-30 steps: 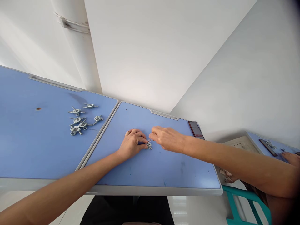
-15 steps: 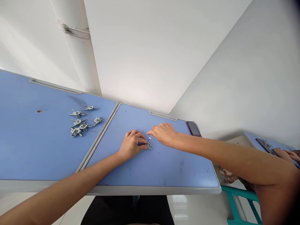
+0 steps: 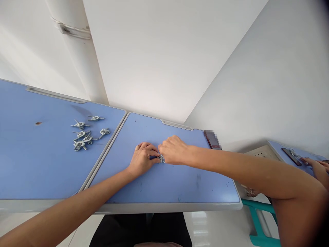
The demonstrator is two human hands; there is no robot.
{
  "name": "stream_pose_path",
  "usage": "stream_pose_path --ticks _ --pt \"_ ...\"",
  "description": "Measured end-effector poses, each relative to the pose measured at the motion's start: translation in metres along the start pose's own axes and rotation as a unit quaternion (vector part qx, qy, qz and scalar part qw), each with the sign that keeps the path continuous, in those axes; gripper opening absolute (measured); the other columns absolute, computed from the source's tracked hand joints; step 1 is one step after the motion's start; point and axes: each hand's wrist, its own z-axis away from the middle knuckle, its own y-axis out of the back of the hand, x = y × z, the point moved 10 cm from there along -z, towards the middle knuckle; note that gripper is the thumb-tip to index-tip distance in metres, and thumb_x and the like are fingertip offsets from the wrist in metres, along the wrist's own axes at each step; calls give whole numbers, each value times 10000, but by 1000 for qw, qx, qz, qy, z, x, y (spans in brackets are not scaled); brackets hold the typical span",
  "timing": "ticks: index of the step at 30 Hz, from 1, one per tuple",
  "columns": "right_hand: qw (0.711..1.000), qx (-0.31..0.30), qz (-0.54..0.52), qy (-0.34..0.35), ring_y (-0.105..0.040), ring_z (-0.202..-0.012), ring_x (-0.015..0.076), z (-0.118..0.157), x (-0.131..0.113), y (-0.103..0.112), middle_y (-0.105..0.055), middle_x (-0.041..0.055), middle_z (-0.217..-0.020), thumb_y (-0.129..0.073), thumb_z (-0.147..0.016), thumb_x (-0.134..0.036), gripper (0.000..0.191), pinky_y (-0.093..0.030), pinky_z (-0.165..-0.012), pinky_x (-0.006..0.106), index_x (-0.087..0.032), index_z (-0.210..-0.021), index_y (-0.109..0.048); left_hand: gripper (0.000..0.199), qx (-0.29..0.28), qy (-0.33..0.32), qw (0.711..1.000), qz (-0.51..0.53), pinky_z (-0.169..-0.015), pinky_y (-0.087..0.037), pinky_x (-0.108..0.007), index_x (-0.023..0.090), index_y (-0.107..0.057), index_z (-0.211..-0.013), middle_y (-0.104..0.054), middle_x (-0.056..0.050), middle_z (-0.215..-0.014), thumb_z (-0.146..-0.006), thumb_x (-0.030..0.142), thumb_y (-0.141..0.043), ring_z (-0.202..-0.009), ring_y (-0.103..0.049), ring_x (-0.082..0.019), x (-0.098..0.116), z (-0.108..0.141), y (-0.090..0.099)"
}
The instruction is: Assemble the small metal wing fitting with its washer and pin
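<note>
My left hand (image 3: 143, 159) rests on the blue desktop (image 3: 164, 185), its fingers closed on a small blue-handled tool (image 3: 154, 157). A small silver metal fitting (image 3: 161, 159) sits at the tool's tip, between my hands. My right hand (image 3: 173, 150) comes in from the right, with its fingertips pinched on that fitting, partly hiding it. Several similar silver wing-shaped fittings (image 3: 84, 136) lie in a loose group on the neighbouring blue desktop (image 3: 38, 164), away from both hands.
A phone (image 3: 212, 140) lies at the far edge of the desk. At the right, a co-worker's hands (image 3: 315, 165) work at another blue desk (image 3: 285, 151) holding a dark strip and metal parts. A teal stool (image 3: 259, 223) stands below. A white wall and pipe (image 3: 74, 44) rise behind.
My right hand has moved left and closed onto the fitting, where before its fingers were just above it. My left hand has stayed in place. The view has shifted slightly.
</note>
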Motion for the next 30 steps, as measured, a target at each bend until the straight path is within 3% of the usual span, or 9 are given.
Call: stream_pose_path --ticks 4,7,12,14,17,21,25,27,30 --pt "992 -14 -87 -86 -674 -826 225 -13 4 5 -706 100 -845 -609 -831 -177 111 -480 -689 288 -163 -899 -695 152 -2 18 1000 2 -1087 -295 -513 310 -773 -757 -720 -9 -965 -837 411 -692 -1126 -521 -274 0 1 -2" --pt "981 -8 -137 -135 -675 -873 227 -14 9 6 -713 101 -886 -628 -810 -166 152 -489 -709 287 -170 -946 -698 117 -5 23 1000 0 -1101 -286 -519 322 -776 -778 -717 -4 -1012 -814 413 -713 -1147 -515 -278 -1 0 -3" --pt "965 33 -196 -171 -666 -859 244 8 26 7 -709 100 -845 -643 -820 -195 61 -459 -685 292 -165 -838 -693 80 -14 27 1000 2 -1094 -303 -539 348 -780 -818 -716 12 -1051 -778 406 -742 -1162 -516 -293 -1 -4 -6" --pt "948 77 -236 -197 -653 -851 241 25 45 7 -701 100 -836 -589 -873 -243 162 -434 -684 290 -163 -765 -679 84 -22 29 999 6 -1094 -315 -540 351 -781 -820 -720 12 -1043 -768 405 -743 -1163 -522 -299 -3 -6 -6" --pt "902 160 -321 -240 -620 -767 202 56 82 -6 -672 69 -780 -454 -937 -295 320 -396 -637 271 -169 -729 -662 165 -40 32 999 19 -1085 -371 -497 339 -774 -922 -717 6 -1094 -773 378 -714 -1180 -539 -292 -9 -8 -2" --pt "811 241 -469 -254 -537 -569 128 74 107 -64 -620 16 -697 -350 -944 -325 370 -397 -551 234 -161 -910 -680 342 -50 54 997 26 -984 -490 -372 265 -703 -1151 -697 -29 -1181 -847 320 -557 -1127 -607 -236 -19 -4 16" --pt "720 313 -571 -238 -545 -572 118 54 97 -117 -626 23 -763 -305 -942 -330 449 -450 -567 225 -129 -1224 -591 354 -27 100 994 -16 -853 -530 -360 236 -705 -1103 -717 -52 -1088 -849 438 -562 -996 -651 -252 -11 11 27" --pt "693 341 -594 -224 -563 -601 125 38 86 -129 -641 42 -817 -306 -945 -338 469 -466 -582 234 -122 -1275 -561 406 -17 115 992 -45 -811 -524 -352 252 -692 -1119 -715 -45 -1054 -810 507 -627 -979 -650 -264 2 17 23" --pt "679 372 -603 -192 -600 -669 139 19 70 -128 -673 56 -889 -328 -949 -298 432 -493 -636 249 -143 -1261 -583 388 -7 131 988 -82 -805 -507 -337 262 -691 -1114 -714 -36 -1004 -792 478 -678 -981 -651 -264 18 21 14"
